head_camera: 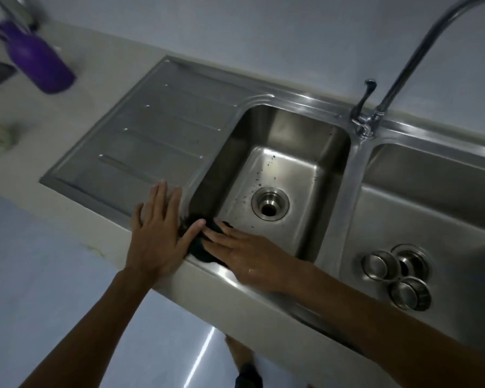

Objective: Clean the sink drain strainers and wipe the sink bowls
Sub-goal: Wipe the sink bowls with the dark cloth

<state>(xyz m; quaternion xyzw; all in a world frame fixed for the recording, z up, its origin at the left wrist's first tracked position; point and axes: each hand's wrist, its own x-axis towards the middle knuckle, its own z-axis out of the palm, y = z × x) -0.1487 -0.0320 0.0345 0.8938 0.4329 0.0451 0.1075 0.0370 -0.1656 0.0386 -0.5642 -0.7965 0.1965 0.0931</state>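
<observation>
On the drainboard (pixel 151 130) corner, the left hand (pixel 154 242) lay flat, fingers spread; the right hand (pixel 244 259) pressed a dark cloth (pixel 200 247), fingers straight, against the front rim of the left bowl (pixel 277 130). Two strainer baskets (pixel 375 266) (pixel 410 295) sat in the right bowl (pixel 431 191) beside its drain (pixel 410 260).

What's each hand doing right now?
Left hand: open, flat on the drainboard.
Right hand: open, pressing the cloth.

left hand (pixel 157 236): flat, fingers straight | right hand (pixel 244 256): flat, fingers extended leftward
</observation>
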